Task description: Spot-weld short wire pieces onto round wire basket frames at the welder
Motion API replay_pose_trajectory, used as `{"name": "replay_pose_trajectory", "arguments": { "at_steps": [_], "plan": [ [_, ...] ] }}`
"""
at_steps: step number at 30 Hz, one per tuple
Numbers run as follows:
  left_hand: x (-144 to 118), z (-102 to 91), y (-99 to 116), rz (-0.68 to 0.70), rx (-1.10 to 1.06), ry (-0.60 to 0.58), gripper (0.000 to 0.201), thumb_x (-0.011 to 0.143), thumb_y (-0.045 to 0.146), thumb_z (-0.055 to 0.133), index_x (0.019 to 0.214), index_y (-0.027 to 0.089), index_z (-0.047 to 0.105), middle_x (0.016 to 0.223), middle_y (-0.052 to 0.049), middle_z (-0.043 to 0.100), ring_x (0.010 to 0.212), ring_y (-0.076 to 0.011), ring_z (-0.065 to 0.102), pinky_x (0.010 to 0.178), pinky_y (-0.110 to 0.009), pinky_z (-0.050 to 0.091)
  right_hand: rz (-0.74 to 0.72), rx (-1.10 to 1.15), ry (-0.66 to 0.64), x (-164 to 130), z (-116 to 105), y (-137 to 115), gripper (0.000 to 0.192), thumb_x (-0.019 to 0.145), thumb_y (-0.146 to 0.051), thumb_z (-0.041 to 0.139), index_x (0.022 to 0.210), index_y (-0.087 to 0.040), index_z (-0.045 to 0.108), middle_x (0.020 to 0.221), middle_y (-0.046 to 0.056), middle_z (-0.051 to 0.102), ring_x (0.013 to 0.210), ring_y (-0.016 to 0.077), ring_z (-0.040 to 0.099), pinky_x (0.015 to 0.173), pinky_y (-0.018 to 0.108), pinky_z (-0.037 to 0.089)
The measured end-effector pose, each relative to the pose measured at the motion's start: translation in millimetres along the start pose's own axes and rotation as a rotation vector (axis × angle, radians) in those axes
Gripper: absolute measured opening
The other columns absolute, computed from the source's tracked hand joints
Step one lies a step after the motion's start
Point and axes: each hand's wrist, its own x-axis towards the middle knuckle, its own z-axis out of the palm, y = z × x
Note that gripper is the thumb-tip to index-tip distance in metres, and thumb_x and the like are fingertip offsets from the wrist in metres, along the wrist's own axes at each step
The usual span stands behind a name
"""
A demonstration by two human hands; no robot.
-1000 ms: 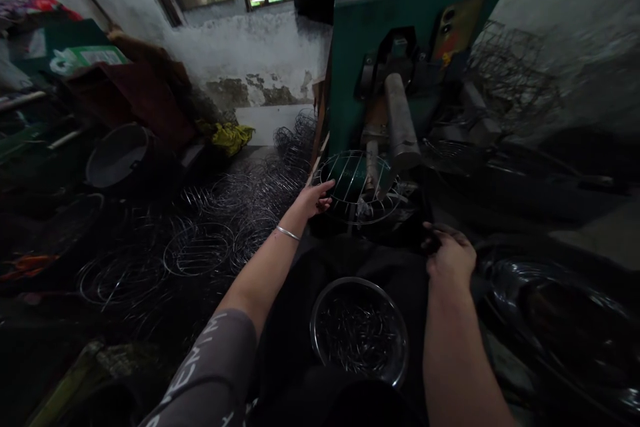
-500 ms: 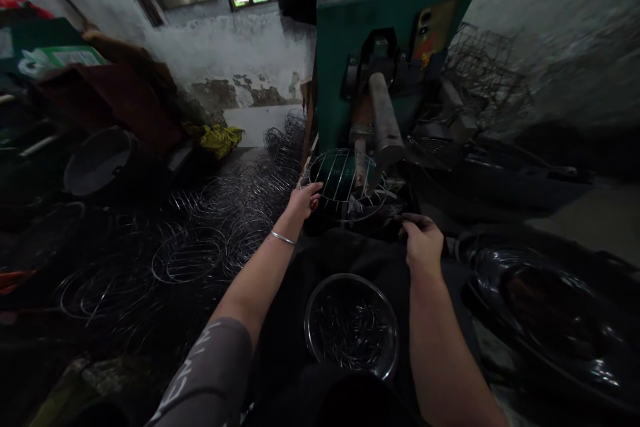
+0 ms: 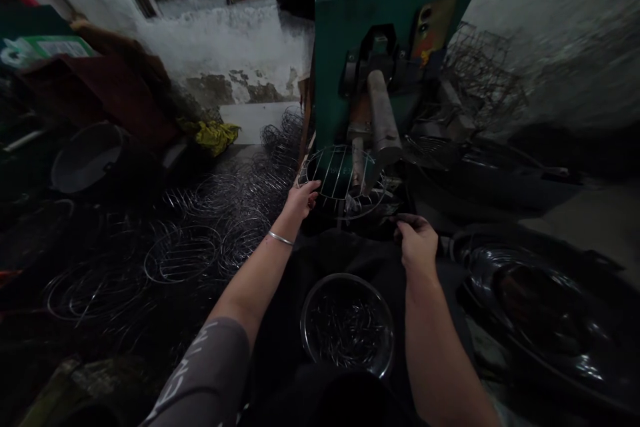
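A round wire rack [image 3: 336, 173] lies under the grey arm [image 3: 381, 119] of a green machine [image 3: 390, 47]. My left hand [image 3: 301, 200] grips the rack's left rim. My right hand [image 3: 417, 242] is closed at the dark ledge just right of the rack; what it pinches is too dark to make out. A metal bowl [image 3: 347, 325] of small wire pieces sits below, between my forearms.
Several round wire racks [image 3: 183, 253] lie spread on the floor at left. A dark shiny basin [image 3: 540, 307] sits at the right. A tangle of wire [image 3: 480, 73] rests behind the machine. A dark pot [image 3: 85, 157] and clutter stand at far left.
My right hand has moved left and up toward the rack. My left hand stays on the rack's rim. The view has shifted slightly.
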Motion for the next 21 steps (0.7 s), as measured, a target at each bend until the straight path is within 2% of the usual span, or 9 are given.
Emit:
{"name": "replay_pose_trajectory", "arguments": {
  "at_steps": [3,6,9,15,21],
  "plan": [
    [3,0.2,1,0.046,0.021,-0.006,0.043,0.054,0.025,0.09,0.08,0.016,0.056,0.064,0.003,0.054,0.051,-0.0064,0.049,0.046,-0.017,0.03,-0.107,-0.123,-0.081,2,8,0,0.037,0.06,-0.044,0.064,0.081,-0.013,0.064,0.074,0.008,0.067,0.054,0.0143,0.052,0.051,0.026,0.042],
    [4,0.2,-1,0.069,0.034,-0.009,0.043,0.055,0.028,0.089,0.078,0.016,0.055,0.064,0.003,0.052,0.05,-0.006,0.047,0.045,-0.017,0.028,-0.252,-0.265,-0.186,5,20,0,0.04,0.069,-0.051,0.061,0.086,-0.014,0.065,0.081,0.01,0.069,0.071,0.022,0.063,0.067,0.034,0.051],
    [5,-0.3,-4,0.097,0.036,0.0,0.041,0.057,0.027,0.088,0.078,0.015,0.055,0.063,0.003,0.05,0.05,-0.0061,0.046,0.044,-0.017,0.027,-0.341,-0.442,-0.241,8,29,0,0.042,0.076,-0.053,0.055,0.092,-0.016,0.066,0.08,0.01,0.068,0.077,0.0262,0.066,0.077,0.039,0.052],
    [4,-0.2,-7,0.111,0.055,0.027,0.035,0.064,0.025,0.085,0.081,0.014,0.057,0.063,0.003,0.05,0.049,-0.0059,0.046,0.044,-0.018,0.027,-0.378,-0.762,-0.252,10,30,0,0.034,0.084,-0.045,0.051,0.096,-0.017,0.066,0.077,0.01,0.068,0.077,0.027,0.066,0.073,0.036,0.049],
    [2,3.5,-6,0.089,0.073,0.029,0.026,0.071,0.022,0.081,0.078,0.013,0.057,0.06,0.003,0.049,0.047,-0.0053,0.042,0.043,-0.018,0.025,-0.419,-0.856,-0.237,8,31,-2,0.034,0.085,-0.044,0.048,0.094,-0.016,0.065,0.076,0.01,0.068,0.075,0.0269,0.065,0.066,0.033,0.043]
  ]
}}
